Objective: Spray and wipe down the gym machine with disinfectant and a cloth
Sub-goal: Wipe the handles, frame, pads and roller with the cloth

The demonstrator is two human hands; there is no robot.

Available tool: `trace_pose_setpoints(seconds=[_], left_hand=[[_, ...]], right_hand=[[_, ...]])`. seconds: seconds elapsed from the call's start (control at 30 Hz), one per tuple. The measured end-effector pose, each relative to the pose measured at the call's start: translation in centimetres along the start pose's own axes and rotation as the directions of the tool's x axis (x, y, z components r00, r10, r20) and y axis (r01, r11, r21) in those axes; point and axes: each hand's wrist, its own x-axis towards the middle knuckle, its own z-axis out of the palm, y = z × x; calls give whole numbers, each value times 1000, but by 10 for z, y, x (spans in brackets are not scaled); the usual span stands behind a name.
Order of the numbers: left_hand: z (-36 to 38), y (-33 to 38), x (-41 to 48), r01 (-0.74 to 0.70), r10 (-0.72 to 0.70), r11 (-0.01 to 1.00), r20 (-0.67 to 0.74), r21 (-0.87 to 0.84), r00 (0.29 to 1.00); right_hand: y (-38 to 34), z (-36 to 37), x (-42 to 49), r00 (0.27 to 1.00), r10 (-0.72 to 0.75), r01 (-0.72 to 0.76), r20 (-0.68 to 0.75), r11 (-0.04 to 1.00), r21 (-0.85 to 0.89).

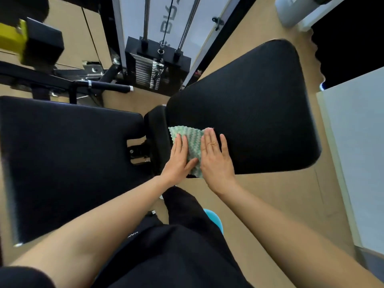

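You are looking down at a black pad (259, 111) of a gym machine. A green-and-white wavy-patterned cloth (193, 142) lies on the pad's left end, by the near corner, with its lower end reaching the near edge.

Your left hand (178, 157) and right hand (216, 156) rest side by side on the cloth. Each grip is fully open, fingers straight and flat, pressing down and clasping nothing.

A larger black pad (62, 163) sits to the left. Beyond them stands a weight stack (158, 73) before a white panel (166, 17) with dark lettering; it is upside down and partly hidden, so it cannot be read. Small white lettering on your dark trousers (176, 256) is too small to read.
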Motion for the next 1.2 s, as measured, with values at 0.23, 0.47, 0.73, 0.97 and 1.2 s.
trace_pose_setpoints(seconds=[0.23,0.47,0.73,0.97,1.2], left_hand=[[20,-17,-41,336,-395,788,-5,-516,919],[13,10,-37,495,-616,363,196,-789,763],[12,22,-33,534,-618,648,35,-543,785],[11,43,-33,540,-609,670,40,-509,792],[13,99,-34,259,-286,731,62,-631,956]], right_hand=[[-64,31,-52,983,181,-160,-28,923,351],[-115,38,-73,621,344,-382,704,-651,656],[-107,44,-30,729,-174,-14,662,-971,-240],[-83,52,-30,655,-8,112,756,-988,-107],[-44,35,-52,555,297,371,777,-924,88]])
